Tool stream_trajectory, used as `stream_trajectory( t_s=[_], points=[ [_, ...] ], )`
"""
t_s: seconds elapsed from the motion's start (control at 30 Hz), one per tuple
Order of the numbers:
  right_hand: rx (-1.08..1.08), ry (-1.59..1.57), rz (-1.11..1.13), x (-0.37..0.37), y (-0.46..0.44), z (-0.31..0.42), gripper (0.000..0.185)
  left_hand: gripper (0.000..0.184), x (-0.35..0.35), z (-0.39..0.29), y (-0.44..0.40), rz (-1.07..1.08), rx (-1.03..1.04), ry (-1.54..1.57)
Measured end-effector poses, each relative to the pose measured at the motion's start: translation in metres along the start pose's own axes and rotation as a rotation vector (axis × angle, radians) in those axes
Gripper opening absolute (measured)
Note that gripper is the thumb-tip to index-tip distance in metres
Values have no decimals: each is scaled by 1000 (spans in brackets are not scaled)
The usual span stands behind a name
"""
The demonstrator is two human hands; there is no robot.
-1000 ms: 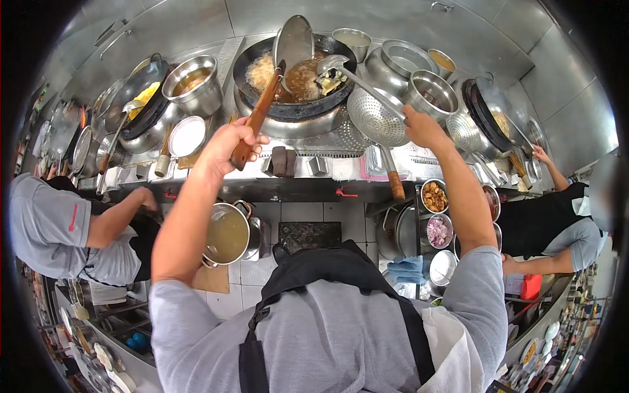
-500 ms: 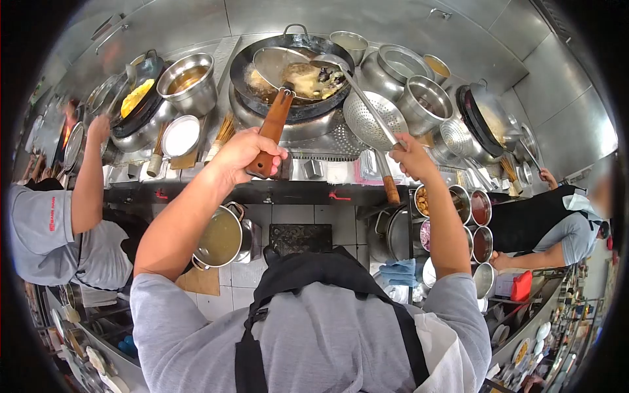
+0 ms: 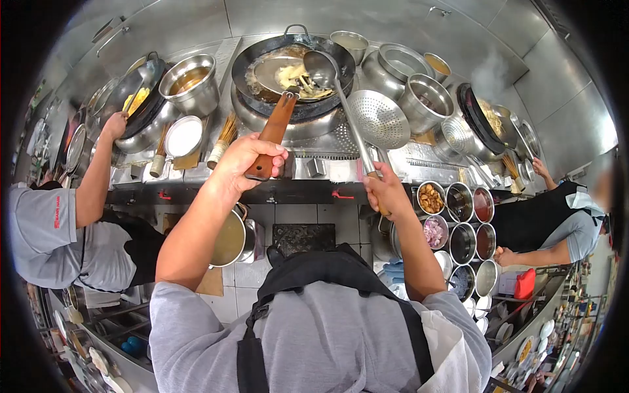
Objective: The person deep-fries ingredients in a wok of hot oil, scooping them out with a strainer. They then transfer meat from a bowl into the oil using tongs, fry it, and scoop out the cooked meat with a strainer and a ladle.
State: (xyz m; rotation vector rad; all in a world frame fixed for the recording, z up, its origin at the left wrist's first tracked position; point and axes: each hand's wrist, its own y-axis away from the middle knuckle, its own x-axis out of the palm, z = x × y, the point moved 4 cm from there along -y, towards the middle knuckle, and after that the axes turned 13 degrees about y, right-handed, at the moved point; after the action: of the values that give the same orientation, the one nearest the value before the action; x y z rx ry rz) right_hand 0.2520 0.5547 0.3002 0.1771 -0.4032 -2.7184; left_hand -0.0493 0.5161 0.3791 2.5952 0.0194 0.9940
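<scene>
My left hand (image 3: 246,160) is closed around the wooden handle of a round strainer (image 3: 265,68), whose bowl is inside the large black wok (image 3: 240,64). Pale yellow and dark pieces of food (image 3: 296,80) lie in the strainer. In my right hand (image 3: 389,192) is the long handle of a ladle (image 3: 320,69). The ladle's bowl hangs over the right side of the strainer, close to the food. Part of the wok's inside is hidden by the strainer and ladle.
A perforated skimmer (image 3: 379,118) rests right of the wok. Metal pots (image 3: 426,98) stand beyond it, and another pot (image 3: 190,82) is at left. Ingredient tins (image 3: 462,242) fill the lower right. Co-workers with sleeves (image 3: 42,216) and an apron (image 3: 527,219) work at woks on both sides.
My right hand has drawn back toward me and left, and the ladle stands steeper. The food now sits gathered in the strainer. My left hand has barely moved.
</scene>
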Motion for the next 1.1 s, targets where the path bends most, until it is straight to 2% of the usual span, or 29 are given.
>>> stream_trajectory(
  t_s=[0.03, 0.13, 0.2, 0.3, 0.33, 0.43, 0.57, 0.67, 0.77, 0.8, 0.9, 0.93, 1.03, 1.1],
  points=[
    [11, -109, 39, 2, 3, 2, 49, 18, -1, 0, 1, 15, 2, 17],
    [-114, 316, -92, -1, 4, 2, 51, 30, -3, 1, 6, 56, 31, 52],
    [-156, 279, -108, -7, 8, 15, 49, 42, -1, 3, 15, 77, 70, 49],
    [-246, 232, -183, -18, 20, 45, 52, 46, 3, 4, 30, 92, 182, 38],
    [-270, 212, -187, -21, 23, 55, 51, 47, -1, 7, 32, 154, 234, 79],
    [-416, 243, -269, -20, 34, 97, 50, 43, -25, 24, 13, 159, 229, 241],
    [-584, 297, -315, -10, 24, 151, 49, 40, -5, -4, 10, 74, 283, 81],
    [-577, 122, -223, 3, -2, 172, 44, 39, -7, -3, 13, 92, 240, 107],
    [-511, -371, 171, 19, -40, 168, 37, 40, -6, 5, 22, 73, 219, 147],
    [-457, -556, 366, 22, -58, 163, 32, 39, -6, 7, 24, 74, 214, 183],
    [-241, -407, 234, 25, -106, 141, 33, 37, -6, 7, 29, 138, 182, 263],
    [-203, -268, 82, 32, -102, 139, 36, 37, -6, 5, 29, 170, 169, 282],
    [-256, -58, 9, 37, -93, 121, 42, 35, -17, 4, 10, 62, 182, 148],
    [-248, 9, -49, 29, -90, 115, 53, 31, -22, -5, -3, 5, 178, 42]
  ],
)
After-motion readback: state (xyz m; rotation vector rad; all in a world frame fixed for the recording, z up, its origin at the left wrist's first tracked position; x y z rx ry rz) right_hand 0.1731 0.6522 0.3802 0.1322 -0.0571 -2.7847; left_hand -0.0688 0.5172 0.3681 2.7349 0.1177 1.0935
